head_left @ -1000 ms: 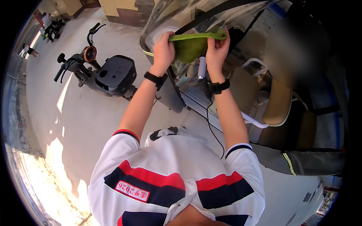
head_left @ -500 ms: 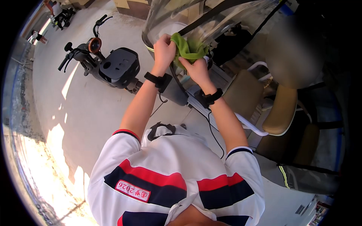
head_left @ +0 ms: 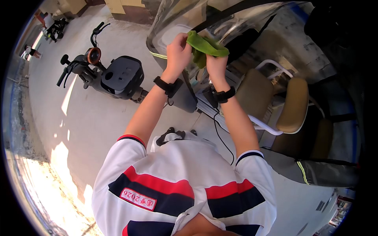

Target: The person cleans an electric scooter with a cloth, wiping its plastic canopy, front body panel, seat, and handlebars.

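Observation:
A green cloth [head_left: 206, 46] is bunched between my two hands, up near a clear plastic cover [head_left: 173, 19] with dark trim. My left hand [head_left: 179, 53] pinches the cloth's left edge. Around its lower right part my right hand [head_left: 217, 67] is closed, the fingers partly hidden by the fabric. Both wrists wear black straps with small devices, and a cable hangs from the right one. Just behind the hands is the covered vehicle's front, partly hidden by my arms and the cloth.
Right of my arm is a tan seat [head_left: 255, 92] with a padded backrest [head_left: 293, 104] and white armrests. A black scooter [head_left: 114, 74] stands at left on the concrete floor [head_left: 94, 129]. People and another vehicle are far off at upper left.
The cloth and my right hand have moved a little right, and the cloth now spreads over the right hand's fingers. My view has shifted slightly.

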`<state>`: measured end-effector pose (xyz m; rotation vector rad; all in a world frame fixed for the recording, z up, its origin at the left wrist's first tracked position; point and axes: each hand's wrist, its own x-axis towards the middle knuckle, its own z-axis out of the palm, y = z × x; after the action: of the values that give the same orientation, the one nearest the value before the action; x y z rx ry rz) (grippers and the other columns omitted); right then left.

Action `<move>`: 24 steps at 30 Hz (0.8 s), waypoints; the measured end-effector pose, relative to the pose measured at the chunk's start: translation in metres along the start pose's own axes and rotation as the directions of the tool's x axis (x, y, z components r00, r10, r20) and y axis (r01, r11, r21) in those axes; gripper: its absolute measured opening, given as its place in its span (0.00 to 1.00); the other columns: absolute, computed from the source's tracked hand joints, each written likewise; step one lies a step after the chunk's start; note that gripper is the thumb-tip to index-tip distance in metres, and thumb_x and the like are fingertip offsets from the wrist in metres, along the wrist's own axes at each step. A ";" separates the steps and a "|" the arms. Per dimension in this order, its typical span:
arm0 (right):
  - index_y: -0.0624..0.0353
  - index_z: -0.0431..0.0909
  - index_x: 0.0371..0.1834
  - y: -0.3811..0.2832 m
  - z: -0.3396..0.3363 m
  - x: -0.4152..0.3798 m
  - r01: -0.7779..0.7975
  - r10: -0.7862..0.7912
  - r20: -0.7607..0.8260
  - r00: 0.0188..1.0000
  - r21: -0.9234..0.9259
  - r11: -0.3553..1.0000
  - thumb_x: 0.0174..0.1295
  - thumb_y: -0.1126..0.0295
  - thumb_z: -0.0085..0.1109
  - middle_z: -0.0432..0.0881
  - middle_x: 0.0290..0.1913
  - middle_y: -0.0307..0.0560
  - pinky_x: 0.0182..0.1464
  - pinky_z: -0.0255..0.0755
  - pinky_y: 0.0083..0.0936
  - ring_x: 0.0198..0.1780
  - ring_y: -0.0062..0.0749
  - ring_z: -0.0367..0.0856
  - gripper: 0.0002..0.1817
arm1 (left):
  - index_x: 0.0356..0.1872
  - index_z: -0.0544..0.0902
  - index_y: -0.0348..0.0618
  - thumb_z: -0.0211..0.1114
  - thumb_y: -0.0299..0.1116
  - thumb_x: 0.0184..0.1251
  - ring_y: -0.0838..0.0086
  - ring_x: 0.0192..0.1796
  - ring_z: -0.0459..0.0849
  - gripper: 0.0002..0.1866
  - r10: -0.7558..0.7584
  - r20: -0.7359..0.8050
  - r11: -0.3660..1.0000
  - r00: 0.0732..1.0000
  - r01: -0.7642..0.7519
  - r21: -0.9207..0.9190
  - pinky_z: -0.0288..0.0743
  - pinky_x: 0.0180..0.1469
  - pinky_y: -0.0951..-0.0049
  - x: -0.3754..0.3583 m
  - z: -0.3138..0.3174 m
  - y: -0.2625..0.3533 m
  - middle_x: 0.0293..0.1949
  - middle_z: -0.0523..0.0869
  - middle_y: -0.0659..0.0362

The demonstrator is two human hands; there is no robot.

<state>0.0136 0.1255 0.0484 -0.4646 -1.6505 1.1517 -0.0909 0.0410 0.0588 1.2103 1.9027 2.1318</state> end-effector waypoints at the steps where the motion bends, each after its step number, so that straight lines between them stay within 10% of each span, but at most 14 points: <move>1: 0.68 0.83 0.45 -0.004 -0.001 0.003 0.018 -0.018 -0.007 1.000 0.007 1.000 0.62 0.80 0.60 0.89 0.42 0.46 0.49 0.74 0.24 0.44 0.24 0.84 0.10 | 0.46 0.81 0.34 0.63 0.28 0.70 0.76 0.36 0.87 0.09 0.015 0.008 1.000 1.000 -0.015 -0.002 0.78 0.40 0.74 0.002 0.001 0.005 0.34 0.89 0.53; 18: 0.69 0.81 0.50 -0.061 -0.052 0.041 0.135 -0.109 -0.149 0.983 0.180 0.974 0.68 0.79 0.56 0.85 0.49 0.44 0.51 0.75 0.23 0.48 0.25 0.82 0.10 | 0.51 0.78 0.35 0.65 0.23 0.65 0.54 0.43 0.88 0.15 0.309 0.123 0.949 0.943 -0.297 -0.111 0.80 0.45 0.64 0.011 0.035 0.053 0.40 0.88 0.45; 24: 0.64 0.77 0.48 -0.080 -0.069 0.062 0.199 -0.115 -0.179 0.977 0.580 0.790 0.69 0.78 0.53 0.82 0.46 0.41 0.51 0.74 0.24 0.48 0.23 0.79 0.08 | 0.63 0.70 0.34 0.71 0.25 0.60 0.52 0.61 0.80 0.30 0.511 0.194 0.853 0.837 -0.521 0.001 0.74 0.61 0.62 0.008 0.045 0.081 0.58 0.80 0.43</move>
<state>0.0679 0.1661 0.1504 0.0068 -1.0978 1.3997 -0.0352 0.0620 0.1296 2.0557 1.6999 2.0789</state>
